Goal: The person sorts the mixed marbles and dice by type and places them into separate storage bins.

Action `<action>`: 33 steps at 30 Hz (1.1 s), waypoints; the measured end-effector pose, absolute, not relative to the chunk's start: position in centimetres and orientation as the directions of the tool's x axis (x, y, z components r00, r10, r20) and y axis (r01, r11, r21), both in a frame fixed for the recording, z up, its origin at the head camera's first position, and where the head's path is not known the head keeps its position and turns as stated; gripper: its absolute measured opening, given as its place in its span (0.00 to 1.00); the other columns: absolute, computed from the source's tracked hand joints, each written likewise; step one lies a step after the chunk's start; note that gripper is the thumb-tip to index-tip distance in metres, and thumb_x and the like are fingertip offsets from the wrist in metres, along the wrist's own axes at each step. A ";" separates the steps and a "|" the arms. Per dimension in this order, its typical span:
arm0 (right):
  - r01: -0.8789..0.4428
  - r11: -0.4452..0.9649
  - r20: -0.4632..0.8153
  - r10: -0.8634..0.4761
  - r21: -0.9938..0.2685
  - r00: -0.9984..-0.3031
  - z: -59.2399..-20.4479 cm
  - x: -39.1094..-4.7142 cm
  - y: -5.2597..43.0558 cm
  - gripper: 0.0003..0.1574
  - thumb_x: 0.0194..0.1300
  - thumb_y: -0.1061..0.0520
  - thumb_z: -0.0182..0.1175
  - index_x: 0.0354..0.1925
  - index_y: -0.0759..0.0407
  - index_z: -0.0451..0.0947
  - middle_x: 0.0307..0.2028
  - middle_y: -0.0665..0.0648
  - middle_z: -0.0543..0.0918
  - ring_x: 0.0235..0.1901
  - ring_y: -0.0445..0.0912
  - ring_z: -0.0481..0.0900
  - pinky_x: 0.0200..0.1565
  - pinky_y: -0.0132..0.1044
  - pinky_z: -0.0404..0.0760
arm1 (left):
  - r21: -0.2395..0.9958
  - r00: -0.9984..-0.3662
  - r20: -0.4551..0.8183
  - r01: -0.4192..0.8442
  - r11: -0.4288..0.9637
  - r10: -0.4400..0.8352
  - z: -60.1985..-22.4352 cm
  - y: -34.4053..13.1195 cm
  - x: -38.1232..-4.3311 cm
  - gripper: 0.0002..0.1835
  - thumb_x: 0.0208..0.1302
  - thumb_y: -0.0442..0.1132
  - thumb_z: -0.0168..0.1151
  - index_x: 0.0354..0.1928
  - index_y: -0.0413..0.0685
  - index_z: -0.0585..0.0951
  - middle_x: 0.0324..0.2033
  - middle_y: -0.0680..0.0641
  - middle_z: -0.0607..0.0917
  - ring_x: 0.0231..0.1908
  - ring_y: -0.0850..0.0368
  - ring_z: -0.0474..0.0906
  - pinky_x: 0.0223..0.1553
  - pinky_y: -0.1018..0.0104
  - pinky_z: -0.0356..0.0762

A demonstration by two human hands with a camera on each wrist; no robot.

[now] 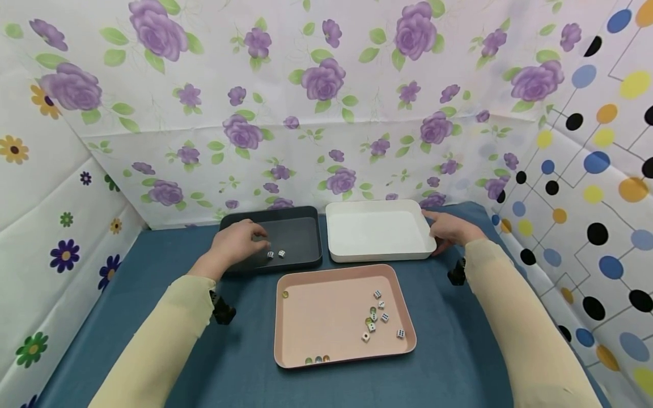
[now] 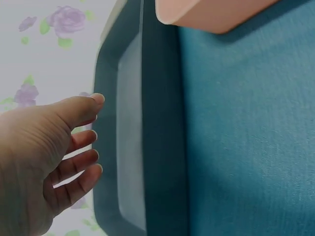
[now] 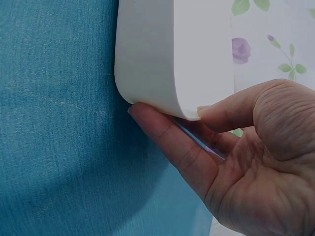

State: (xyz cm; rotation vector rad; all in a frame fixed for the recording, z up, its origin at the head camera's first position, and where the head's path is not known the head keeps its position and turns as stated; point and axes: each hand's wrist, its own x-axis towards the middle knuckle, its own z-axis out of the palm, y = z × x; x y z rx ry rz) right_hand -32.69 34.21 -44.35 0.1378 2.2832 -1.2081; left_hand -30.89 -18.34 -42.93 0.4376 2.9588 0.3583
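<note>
My left hand is over the left part of a dark grey tray, fingers loosely bent, with nothing between thumb and fingers in the left wrist view. Two white dice lie in that tray near the fingertips. At the right end of a white tray, my right hand grips the corner. In the right wrist view the thumb is on the tray's rim, and the fingers are against its outer wall and lower edge. The white tray's bottom shows no objects.
Nearer me lies a pink tray with several dice at its right. Small glass beads line its front edge, and one yellowish bead sits at the back left. Blue cloth covers the table; a flowered sheet hangs behind.
</note>
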 end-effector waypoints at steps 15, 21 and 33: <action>0.343 0.595 -0.530 -0.169 -0.727 -0.831 -44.5 -33.0 34.4 0.56 0.70 0.74 0.43 0.82 0.46 0.27 0.76 0.78 0.43 0.42 0.59 0.85 0.44 0.53 0.86 | 0.329 -0.907 0.046 0.409 0.851 0.419 -39.2 -15.0 -28.1 0.18 0.69 0.54 0.68 0.57 0.60 0.87 0.52 0.50 0.81 0.47 0.53 0.79 0.41 0.54 0.79; 0.341 0.580 -0.527 -0.185 -0.740 -0.829 -44.4 -33.0 34.4 0.56 0.71 0.73 0.43 0.82 0.47 0.28 0.77 0.76 0.39 0.45 0.59 0.84 0.44 0.54 0.86 | 0.334 -0.870 0.080 0.484 0.809 0.487 -38.4 -12.6 -26.6 0.18 0.67 0.55 0.69 0.56 0.62 0.87 0.52 0.52 0.82 0.45 0.56 0.79 0.37 0.59 0.79; 0.356 0.542 -0.528 -0.199 -0.761 -0.825 -44.7 -33.1 34.9 0.56 0.71 0.73 0.43 0.83 0.45 0.27 0.76 0.76 0.42 0.46 0.61 0.82 0.45 0.54 0.86 | 0.332 -0.751 0.120 0.647 0.687 0.649 -38.4 -9.3 -24.2 0.15 0.67 0.52 0.71 0.54 0.62 0.88 0.48 0.56 0.82 0.35 0.65 0.77 0.31 0.68 0.76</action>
